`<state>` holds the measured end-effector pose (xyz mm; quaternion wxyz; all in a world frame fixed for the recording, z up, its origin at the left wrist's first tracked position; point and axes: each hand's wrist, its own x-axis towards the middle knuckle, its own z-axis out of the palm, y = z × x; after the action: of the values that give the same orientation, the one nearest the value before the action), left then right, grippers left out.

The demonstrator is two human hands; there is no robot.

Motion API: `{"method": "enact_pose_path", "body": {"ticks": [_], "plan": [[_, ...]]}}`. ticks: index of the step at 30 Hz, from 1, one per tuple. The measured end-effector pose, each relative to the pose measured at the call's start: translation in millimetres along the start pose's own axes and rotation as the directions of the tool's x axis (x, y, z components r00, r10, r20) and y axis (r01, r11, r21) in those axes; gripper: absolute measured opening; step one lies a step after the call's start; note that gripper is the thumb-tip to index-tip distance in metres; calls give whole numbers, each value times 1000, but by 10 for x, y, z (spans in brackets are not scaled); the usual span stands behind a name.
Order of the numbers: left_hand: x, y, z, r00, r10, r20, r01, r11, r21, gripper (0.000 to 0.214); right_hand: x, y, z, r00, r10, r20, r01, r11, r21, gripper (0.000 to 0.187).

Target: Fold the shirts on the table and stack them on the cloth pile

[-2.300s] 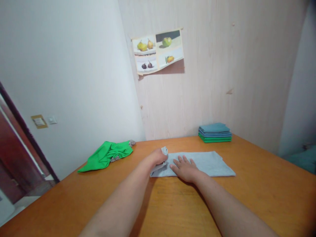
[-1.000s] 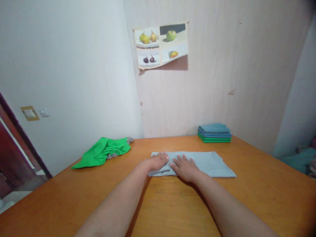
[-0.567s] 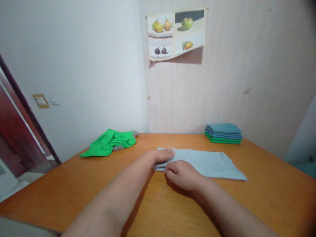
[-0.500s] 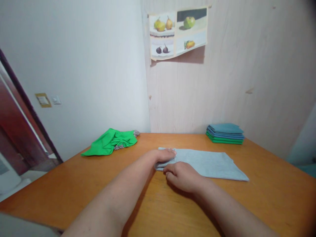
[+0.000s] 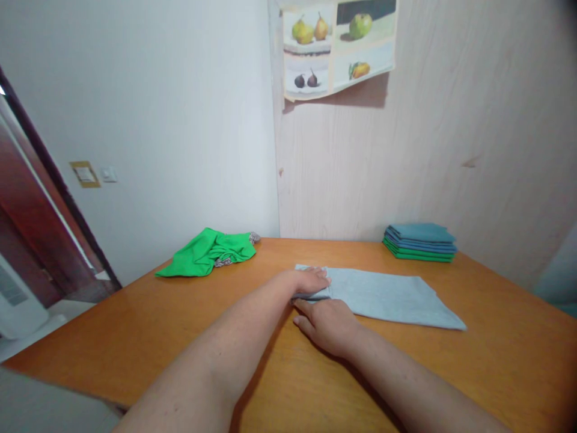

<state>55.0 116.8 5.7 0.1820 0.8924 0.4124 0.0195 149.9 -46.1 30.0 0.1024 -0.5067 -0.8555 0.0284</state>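
Looks like a room in a home, this: fruit pictures hang above the far edge of the table, folded cloths sit stacked by its far right corner, and a reddish door shows beyond its left edge.
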Motion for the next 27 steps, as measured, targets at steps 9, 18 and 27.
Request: {"method": "enact_pose_path", "body": {"ticks": [9,18,27], "plan": [[-250,233,53,993,-122,0,122,991,48,73,0,-64,-27,999,-25,44,27,998,-55,45],[-318,257,100,990,-123,-72,129,988,87,71,-148,110,-158,992,-89,93,70,980,186,31],[-358,261,136,985,-81,-151,98,990,103,81,-297,1239,-418,775,614,-147,-519,753,405,36]]}}
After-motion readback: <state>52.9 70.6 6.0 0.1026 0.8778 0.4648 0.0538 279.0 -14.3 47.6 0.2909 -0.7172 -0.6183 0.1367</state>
